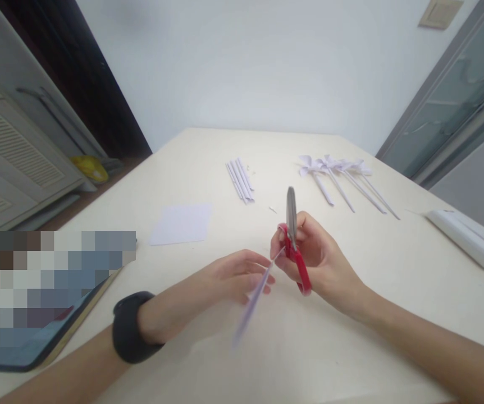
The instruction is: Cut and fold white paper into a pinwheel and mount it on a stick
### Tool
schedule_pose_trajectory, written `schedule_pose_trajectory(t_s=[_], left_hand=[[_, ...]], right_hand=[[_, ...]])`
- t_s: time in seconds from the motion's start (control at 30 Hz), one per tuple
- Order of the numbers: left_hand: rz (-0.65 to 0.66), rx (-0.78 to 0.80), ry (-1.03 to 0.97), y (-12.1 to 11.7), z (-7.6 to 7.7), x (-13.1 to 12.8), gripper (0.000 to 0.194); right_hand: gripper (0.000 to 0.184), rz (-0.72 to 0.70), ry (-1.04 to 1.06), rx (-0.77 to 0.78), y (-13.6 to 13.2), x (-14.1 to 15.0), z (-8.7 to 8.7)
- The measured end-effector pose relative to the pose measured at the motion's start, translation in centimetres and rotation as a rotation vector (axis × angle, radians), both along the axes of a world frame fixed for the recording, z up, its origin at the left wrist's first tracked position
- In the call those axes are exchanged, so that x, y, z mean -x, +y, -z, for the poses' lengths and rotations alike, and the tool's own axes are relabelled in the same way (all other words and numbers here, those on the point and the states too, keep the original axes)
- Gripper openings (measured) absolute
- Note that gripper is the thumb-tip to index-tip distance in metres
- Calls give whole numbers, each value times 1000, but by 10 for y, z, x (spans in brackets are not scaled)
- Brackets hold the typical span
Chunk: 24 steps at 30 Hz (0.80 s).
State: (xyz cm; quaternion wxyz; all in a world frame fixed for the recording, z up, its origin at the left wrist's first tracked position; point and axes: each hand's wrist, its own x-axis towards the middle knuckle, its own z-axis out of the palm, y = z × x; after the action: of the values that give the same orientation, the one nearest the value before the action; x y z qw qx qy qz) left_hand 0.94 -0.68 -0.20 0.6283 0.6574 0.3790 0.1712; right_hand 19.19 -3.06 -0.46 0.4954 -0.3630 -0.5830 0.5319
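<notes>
So the scissors point(293, 235) are in the right hand point(309, 255), in the middle of the white table point(141, 348). Blades point to the far side, red handles come back near and a touch right, so the long axis runs basically near to far, and the blades look closed. That hand's fingers are curled around the handles, with the thumb and a fingertip pinching one end of a thin paper sheet point(252, 307). The sheet is almost edge-on, its long axis slanting from the pinch down to the near left, and the lower end is blurry. Left hand point(237, 275) has its fingers stretched out to the right, slightly apart, just behind the sheet; can't tell if they're gripping it. Black wristband point(135, 327) on that wrist, no readable side showing. Flat square of paper point(182, 224) lies to the left, a row of rolled paper tubes point(240, 180) farther back, small paper scraps point(272, 209) around there. Far right there's a group of paper pinwheels point(334, 165), heads far, sticks angling near and right. Long white item point(471, 241) by the right edge. The dark-edged flat object point(77, 314) at near left is mostly pixelated, so any print on it is unreadable.
</notes>
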Motion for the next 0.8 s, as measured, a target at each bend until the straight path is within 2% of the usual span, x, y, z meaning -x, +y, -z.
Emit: schedule_pose_trajectory(t_s=[0.1,0.2,0.43,0.57,0.8], left_hand=[[88,199,-120,0,-4,-1,20],[46,244,-178,1,-2,0,14],[-205,189,-210,4,-6,1,12],[-234,127,-211,8,-6,4,8],[-286,-9,-90,11,-3,7,8]], right_hand=[[26,-41,-14,7,-2,1,0],[24,-55,-19,53,-2,0,1],[16,64,-5,195,5,-7,-1],[14,33,-29,218,6,-7,-2],[13,21,-6,177,6,-9,-2]])
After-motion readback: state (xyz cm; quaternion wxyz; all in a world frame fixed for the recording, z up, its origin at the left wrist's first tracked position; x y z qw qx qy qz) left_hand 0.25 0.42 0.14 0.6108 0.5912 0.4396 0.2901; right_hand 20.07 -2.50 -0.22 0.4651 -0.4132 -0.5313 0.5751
